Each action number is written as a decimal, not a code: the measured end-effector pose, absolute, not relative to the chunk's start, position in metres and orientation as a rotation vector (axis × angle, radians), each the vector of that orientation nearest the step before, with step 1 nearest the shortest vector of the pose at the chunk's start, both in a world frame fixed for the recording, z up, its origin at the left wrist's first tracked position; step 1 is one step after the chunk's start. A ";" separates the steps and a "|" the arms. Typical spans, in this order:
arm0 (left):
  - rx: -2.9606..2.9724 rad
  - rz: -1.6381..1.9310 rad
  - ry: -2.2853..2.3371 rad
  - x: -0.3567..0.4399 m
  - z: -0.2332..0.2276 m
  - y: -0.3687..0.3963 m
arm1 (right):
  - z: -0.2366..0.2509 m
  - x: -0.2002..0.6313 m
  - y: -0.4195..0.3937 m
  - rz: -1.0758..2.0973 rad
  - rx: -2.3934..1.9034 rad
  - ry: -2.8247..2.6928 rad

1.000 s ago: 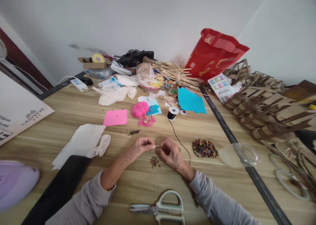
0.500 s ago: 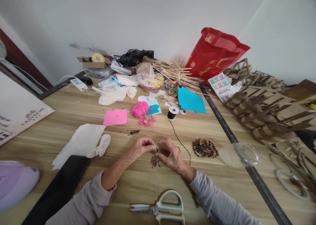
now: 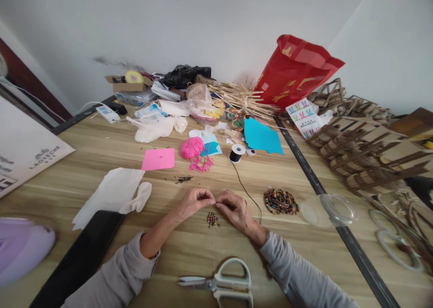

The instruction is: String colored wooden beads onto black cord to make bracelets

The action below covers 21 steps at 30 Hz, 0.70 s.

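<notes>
My left hand [image 3: 194, 203] is closed in a pinch, its thumb and forefinger tips meeting those of my right hand [image 3: 235, 209]. The right fingers are curled shut round a black cord with small beads, now mostly hidden inside them. Whatever lies between the left fingertips is too small to make out. Just below the hands, a small cluster of loose coloured beads [image 3: 212, 219] lies on the wooden table [image 3: 189, 249]. Thin black cord [image 3: 244, 188] runs from a spool [image 3: 236, 154] down past the right wrist. Scissors [image 3: 219, 283] with pale handles lie nearest me.
Right of my hand is a heap of strung beads [image 3: 281, 202]. Short black pieces [image 3: 183, 179], pink paper [image 3: 158, 159] and pink yarn [image 3: 192, 148] lie beyond. A dark phone-like slab [image 3: 81, 254] is at left, woven baskets [image 3: 361, 154] at right, a red bag [image 3: 294, 73] behind.
My right fingers have curled in and their tips have come against the left fingertips. The beaded cord that showed between the right fingers is now hidden. The left hand has barely moved.
</notes>
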<state>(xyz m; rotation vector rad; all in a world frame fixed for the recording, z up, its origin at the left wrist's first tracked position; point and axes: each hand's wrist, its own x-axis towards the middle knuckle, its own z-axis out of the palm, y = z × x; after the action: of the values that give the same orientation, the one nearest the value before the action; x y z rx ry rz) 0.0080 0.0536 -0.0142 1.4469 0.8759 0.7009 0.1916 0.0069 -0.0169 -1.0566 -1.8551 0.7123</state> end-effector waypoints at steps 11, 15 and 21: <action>1.566 0.695 0.940 0.006 -0.013 0.051 | -0.013 0.194 0.007 0.766 -1.121 -1.821; 1.613 0.664 0.942 0.005 -0.012 0.050 | -0.017 0.196 0.008 0.897 -1.159 -1.647; 1.655 0.625 0.949 0.003 -0.011 0.048 | -0.023 0.199 0.015 1.085 -1.183 -1.321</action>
<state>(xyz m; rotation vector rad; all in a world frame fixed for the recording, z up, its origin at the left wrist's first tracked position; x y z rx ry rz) 0.0031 0.0481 -0.0106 1.6546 0.9491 0.6252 0.1990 0.0149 -0.0230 -1.1828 -1.3207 1.0852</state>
